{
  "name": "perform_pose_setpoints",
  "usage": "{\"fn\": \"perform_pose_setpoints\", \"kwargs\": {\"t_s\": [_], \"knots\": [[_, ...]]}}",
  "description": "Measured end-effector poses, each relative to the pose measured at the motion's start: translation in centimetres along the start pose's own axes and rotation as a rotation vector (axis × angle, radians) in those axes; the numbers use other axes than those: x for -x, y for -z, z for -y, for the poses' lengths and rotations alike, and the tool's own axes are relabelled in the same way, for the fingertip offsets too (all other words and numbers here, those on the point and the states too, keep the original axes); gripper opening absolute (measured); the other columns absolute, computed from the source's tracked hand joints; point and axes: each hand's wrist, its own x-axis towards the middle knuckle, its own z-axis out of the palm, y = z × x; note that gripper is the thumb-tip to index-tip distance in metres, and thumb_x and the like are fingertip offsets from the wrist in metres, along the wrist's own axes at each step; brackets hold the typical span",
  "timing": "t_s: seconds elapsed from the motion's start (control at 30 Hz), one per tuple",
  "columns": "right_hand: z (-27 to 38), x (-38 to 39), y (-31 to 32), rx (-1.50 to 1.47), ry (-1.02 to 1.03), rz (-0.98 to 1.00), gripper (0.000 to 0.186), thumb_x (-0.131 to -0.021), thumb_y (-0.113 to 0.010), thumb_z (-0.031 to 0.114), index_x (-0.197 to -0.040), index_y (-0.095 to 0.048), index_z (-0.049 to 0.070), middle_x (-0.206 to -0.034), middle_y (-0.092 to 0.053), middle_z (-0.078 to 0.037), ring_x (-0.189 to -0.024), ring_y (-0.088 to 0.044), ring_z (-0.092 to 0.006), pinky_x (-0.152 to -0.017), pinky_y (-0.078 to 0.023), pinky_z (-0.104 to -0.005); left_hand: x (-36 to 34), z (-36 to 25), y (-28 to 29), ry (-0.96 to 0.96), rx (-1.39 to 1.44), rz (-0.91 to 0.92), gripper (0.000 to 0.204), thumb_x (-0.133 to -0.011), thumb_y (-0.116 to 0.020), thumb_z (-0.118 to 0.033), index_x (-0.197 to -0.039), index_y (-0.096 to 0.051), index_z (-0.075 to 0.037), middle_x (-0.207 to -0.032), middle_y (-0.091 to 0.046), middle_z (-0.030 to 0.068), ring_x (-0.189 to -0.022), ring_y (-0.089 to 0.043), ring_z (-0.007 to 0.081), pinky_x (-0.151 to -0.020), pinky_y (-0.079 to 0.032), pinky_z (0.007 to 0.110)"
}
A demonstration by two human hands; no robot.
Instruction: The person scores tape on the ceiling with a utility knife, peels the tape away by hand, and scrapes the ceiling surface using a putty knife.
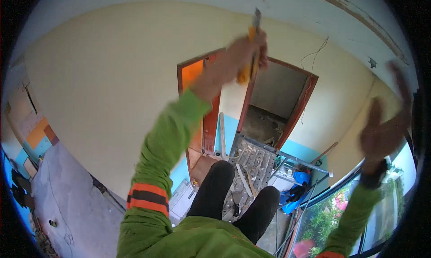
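Against the cream wall, left hand (244,55) grips a blurred scraper (252,46); right hand (381,132) open

Cream wall (103,91) with red-brown door frame (310,96) around a doorway; perforated metal scaffold platform (253,161) below, littered with debris; blue bag (298,190) beside it; green plants (325,217) outside window at lower right.

Building site, scaffold platform (251,161), unfinished doorway (274,105)
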Motion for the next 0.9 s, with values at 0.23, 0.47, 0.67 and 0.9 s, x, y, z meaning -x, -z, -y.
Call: {"fn": "perform_pose_setpoints", "kwargs": {"t_s": [0.23,0.47,0.67,0.9], "knots": [[9.9,10.5,-9.4,-1.027,-0.993,0.387,0.050,-0.098,-0.044,0.021,-0.139,-0.028,-0.002,-0.137,-0.041,-0.025,-0.128,-0.042,-0.0335,-0.103,-0.036,-0.0397,3.2,9.9,-10.7,-0.137,0.148,0.137,0.038,-0.100,-0.041,-0.044,-0.102,-0.054,-0.009,-0.089,-0.049,0.0029,-0.091,-0.048,0.0110,-0.083,-0.042,0.029],[12.6,16.6,-9.1,-1.000,-1.567,0.255,0.024,-0.097,-0.049,0.020,-0.108,-0.050,0.000,-0.080,-0.056,-0.005,-0.070,-0.055,-0.0127,-0.061,-0.045,-0.0271,-3.1,11.0,-4.5,-0.478,-0.688,-0.028,0.027,-0.090,-0.059,-0.024,-0.108,-0.055,-0.003,-0.102,-0.058,0.0140,-0.090,-0.057,0.0280,-0.086,-0.046,0.038],[16.6,25.9,-7.7,-0.835,-1.730,0.315,0.019,-0.095,-0.052,0.016,-0.104,-0.051,-0.001,-0.074,-0.049,-0.002,-0.060,-0.045,-0.0081,-0.051,-0.038,-0.0240,-15.1,-1.3,-0.2,-1.408,-0.648,-0.780,0.028,-0.080,-0.067,-0.005,-0.105,-0.056,-0.006,-0.100,-0.058,0.0123,-0.083,-0.056,0.0317,-0.074,-0.048,0.039],[19.2,26.0,-6.8,-0.696,-1.675,0.478,0.026,-0.094,-0.054,0.015,-0.115,-0.051,0.000,-0.073,-0.050,-0.003,-0.060,-0.047,-0.0093,-0.052,-0.041,-0.0267,-17.1,-2.0,0.3,-1.515,-0.617,-0.829,0.033,-0.080,-0.069,0.000,-0.107,-0.049,-0.001,-0.097,-0.051,0.0142,-0.085,-0.055,0.0259,-0.071,-0.048,0.035]]}}
